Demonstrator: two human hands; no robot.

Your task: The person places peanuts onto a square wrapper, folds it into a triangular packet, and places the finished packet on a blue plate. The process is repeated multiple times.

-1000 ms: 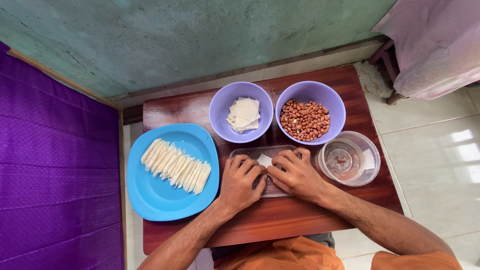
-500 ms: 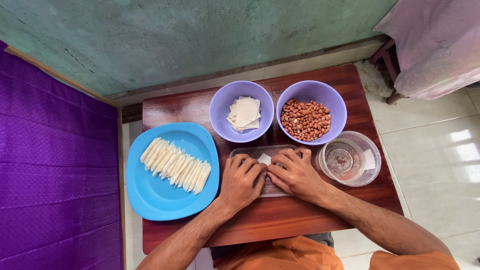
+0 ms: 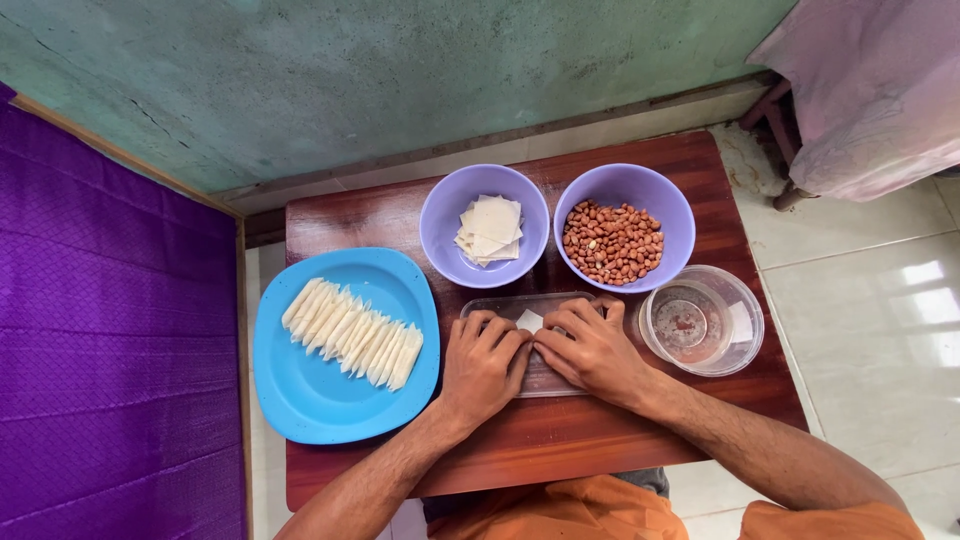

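Looking down on the person now: two bare forearms come up from the near edge, no sleeves on either of them, no watch, no bracelet or band at the wrists. The left hand (image 3: 483,362) shows no ring on its fingers, and the right hand (image 3: 597,350) shows none either; nails look short and plain. At the very near edge there's orange cloth (image 3: 560,512), draped in soft folds across the lap, with more of the same orange at the near right corner. A small strip of grey fabric (image 3: 640,482) peeks out just above that orange.
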